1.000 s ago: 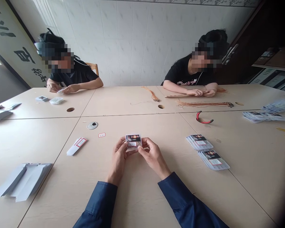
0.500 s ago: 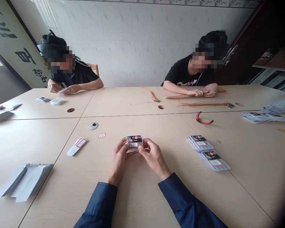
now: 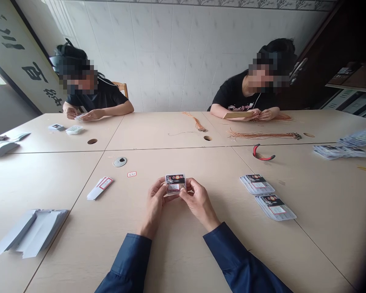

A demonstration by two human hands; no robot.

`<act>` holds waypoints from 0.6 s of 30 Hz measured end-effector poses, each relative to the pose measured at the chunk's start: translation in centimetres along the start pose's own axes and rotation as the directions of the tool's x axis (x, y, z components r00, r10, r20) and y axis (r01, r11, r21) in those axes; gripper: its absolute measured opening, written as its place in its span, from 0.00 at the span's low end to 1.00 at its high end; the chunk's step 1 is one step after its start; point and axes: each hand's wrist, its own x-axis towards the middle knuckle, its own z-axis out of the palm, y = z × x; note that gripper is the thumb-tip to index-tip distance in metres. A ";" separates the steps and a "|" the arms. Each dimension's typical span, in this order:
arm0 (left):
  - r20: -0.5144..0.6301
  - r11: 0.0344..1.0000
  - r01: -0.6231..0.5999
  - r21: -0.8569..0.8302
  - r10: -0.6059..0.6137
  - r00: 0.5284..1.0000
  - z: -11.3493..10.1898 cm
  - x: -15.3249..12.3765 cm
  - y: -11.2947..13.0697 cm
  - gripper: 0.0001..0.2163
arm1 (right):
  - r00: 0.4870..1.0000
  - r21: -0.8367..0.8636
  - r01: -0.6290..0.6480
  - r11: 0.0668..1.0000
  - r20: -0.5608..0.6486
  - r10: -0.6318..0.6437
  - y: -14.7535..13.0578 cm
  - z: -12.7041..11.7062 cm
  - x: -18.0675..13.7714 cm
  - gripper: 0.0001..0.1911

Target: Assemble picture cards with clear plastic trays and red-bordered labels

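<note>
Between my two hands is a small flat clear packet point(image 3: 175, 181) with a black printed header and a red-bordered label. My left hand point(image 3: 157, 197) grips its left side, thumb on the front face. My right hand point(image 3: 198, 199) is closed on its lower right side, thumb near the label. The fingers behind the packet are partly hidden. To the right lie two stacks of similar packets, a farther stack point(image 3: 256, 184) and a nearer stack point(image 3: 275, 206). Left of my hands is a strip stack point(image 3: 100, 188) with a red-bordered label on top, and a single small label point(image 3: 131, 173).
White paper strips point(image 3: 45, 232) lie fanned at the left. Red-handled pliers point(image 3: 264, 158) rest by a table hole. Orange cord bundles point(image 3: 265, 134) and more packets point(image 3: 343, 151) lie farther right. Two people sit across the table point(image 3: 171, 252), their hands busy with small items.
The packet in my hands has tilted slightly and shifted a little right, showing more of its lower part. Across the table, the right-hand person has raised a flat board.
</note>
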 end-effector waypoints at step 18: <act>0.009 1.000 0.014 0.018 -0.014 1.000 0.0 0.0 0.0 0.13 | 1.000 0.023 -0.015 1.000 -0.001 0.015 0.2 0.0 0.0 0.06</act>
